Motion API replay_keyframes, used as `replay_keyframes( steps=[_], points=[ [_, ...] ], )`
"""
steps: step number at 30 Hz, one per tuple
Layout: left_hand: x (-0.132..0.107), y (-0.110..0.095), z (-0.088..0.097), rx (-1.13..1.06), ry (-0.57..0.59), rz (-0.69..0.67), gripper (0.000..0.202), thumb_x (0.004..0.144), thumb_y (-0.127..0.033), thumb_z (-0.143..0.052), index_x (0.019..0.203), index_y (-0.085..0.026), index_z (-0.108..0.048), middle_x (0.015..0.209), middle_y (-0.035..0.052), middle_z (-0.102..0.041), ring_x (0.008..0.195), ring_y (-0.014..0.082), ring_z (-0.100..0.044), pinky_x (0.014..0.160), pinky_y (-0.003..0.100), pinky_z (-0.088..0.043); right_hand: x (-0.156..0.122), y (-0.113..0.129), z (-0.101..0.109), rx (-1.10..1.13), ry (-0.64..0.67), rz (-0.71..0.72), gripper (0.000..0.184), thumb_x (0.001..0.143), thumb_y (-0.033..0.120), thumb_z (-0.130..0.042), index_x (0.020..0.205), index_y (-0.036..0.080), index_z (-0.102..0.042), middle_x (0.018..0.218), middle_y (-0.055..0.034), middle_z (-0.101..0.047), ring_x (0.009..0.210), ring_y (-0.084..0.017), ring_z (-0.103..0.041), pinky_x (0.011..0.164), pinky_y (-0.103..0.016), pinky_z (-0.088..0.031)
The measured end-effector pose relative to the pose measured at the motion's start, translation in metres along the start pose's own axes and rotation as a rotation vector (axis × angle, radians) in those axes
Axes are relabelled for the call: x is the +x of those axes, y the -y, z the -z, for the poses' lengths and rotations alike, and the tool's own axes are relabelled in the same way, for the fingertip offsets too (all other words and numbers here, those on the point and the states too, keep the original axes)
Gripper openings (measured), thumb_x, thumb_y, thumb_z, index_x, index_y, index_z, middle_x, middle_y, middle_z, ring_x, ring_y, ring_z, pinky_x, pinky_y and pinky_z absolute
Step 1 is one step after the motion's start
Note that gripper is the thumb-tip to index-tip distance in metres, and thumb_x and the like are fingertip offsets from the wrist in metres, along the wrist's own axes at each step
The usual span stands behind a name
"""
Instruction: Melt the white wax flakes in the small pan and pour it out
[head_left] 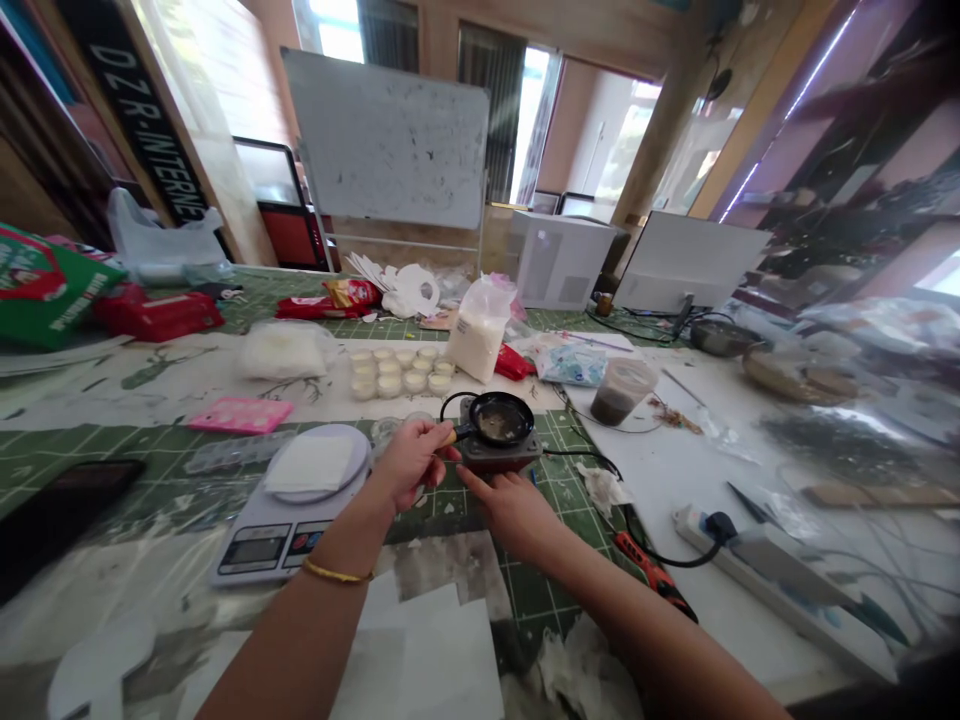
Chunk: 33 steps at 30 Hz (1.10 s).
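A small black frying pan (501, 420) rests on a compact electric hot plate (499, 458) at the middle of the table. Something shiny lies in its bottom; I cannot make out what. With closed fingers my left hand (411, 465) grips the pan's handle, which points toward the left. My right hand (517, 508) is at the front of the hot plate, its index finger stretched toward the lower left corner and the other fingers near the front face. A kitchen scale (315, 480) with white paper (310, 464) on it stands left of my left wrist.
Behind the pan are several small candle cups (390, 383) and a bag of white granules (478, 335). A plastic cup of dark matter (621, 392) stands to the right. The hot plate's black cable runs to a power strip (780, 590), past an orange-handled tool (652, 575). White sheets (427, 660) lie in front.
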<state>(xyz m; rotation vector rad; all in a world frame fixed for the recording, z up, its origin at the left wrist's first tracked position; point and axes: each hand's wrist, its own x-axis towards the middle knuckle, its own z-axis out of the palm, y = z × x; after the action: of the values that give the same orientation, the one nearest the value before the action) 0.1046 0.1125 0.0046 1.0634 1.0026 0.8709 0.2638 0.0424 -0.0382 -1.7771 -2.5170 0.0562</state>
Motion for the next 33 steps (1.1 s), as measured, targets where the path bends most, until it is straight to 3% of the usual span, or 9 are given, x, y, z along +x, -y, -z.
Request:
replay_keyframes(
  steps=[5,11,22,29,31,33],
  points=[
    [0.003,0.009,-0.005,-0.045,-0.064,-0.124,0.029,0.073,-0.042,-0.057,0.071,-0.018,-0.04,0.05,-0.0053,-0.054,0.026,0.0031,-0.036,0.028,0.015,-0.017,0.007,0.007,-0.002,-0.022,0.0,-0.072,0.059,0.083,0.016,-0.039,0.14,0.027,-0.024,0.102,-0.0127,-0.059,0.092,-0.023,-0.053,0.083,-0.034,-0.035],
    [0.0,0.009,-0.011,-0.06,-0.1,-0.13,0.026,0.074,-0.039,-0.055,0.071,-0.018,-0.039,0.048,-0.0072,-0.051,0.026,0.0018,-0.031,0.029,0.015,-0.016,0.008,0.007,0.0,-0.04,0.001,-0.105,0.06,0.084,0.019,-0.04,0.14,0.026,-0.022,0.104,-0.0133,-0.06,0.095,-0.024,-0.053,0.083,-0.035,-0.036],
    [-0.005,0.003,-0.007,-0.067,-0.108,-0.14,0.025,0.074,-0.037,-0.054,0.068,-0.017,-0.041,0.05,-0.0053,-0.053,0.028,0.0022,-0.035,0.031,0.016,-0.018,0.013,-0.018,0.006,-0.109,0.024,-0.219,0.058,0.086,0.025,-0.04,0.14,0.029,-0.021,0.104,-0.0123,-0.062,0.095,-0.025,-0.055,0.08,-0.035,-0.036],
    [-0.013,-0.004,0.008,-0.09,-0.136,-0.137,0.026,0.073,-0.038,-0.056,0.069,-0.017,-0.042,0.05,-0.0054,-0.053,0.029,0.0025,-0.036,0.031,0.015,-0.02,0.007,-0.035,0.019,-0.152,0.08,-0.294,0.053,0.087,0.029,-0.04,0.138,0.025,-0.026,0.102,-0.0133,-0.062,0.097,-0.025,-0.054,0.079,-0.035,-0.035],
    [-0.016,-0.008,0.016,-0.09,-0.154,-0.138,0.026,0.072,-0.038,-0.057,0.069,-0.017,-0.042,0.051,-0.005,-0.054,0.029,0.0025,-0.036,0.031,0.015,-0.021,0.0,-0.038,0.024,-0.144,0.102,-0.266,0.046,0.087,0.027,-0.039,0.133,0.023,-0.036,0.099,-0.0124,-0.062,0.094,-0.024,-0.055,0.077,-0.033,-0.035],
    [-0.021,-0.011,0.026,-0.085,-0.171,-0.142,0.026,0.072,-0.037,-0.059,0.069,-0.016,-0.043,0.051,-0.0044,-0.054,0.029,0.0025,-0.037,0.031,0.015,-0.021,-0.011,-0.04,0.028,-0.127,0.14,-0.211,0.032,0.086,0.024,-0.04,0.115,0.021,-0.054,0.093,-0.0099,-0.062,0.088,-0.021,-0.056,0.074,-0.03,-0.035]
  ],
)
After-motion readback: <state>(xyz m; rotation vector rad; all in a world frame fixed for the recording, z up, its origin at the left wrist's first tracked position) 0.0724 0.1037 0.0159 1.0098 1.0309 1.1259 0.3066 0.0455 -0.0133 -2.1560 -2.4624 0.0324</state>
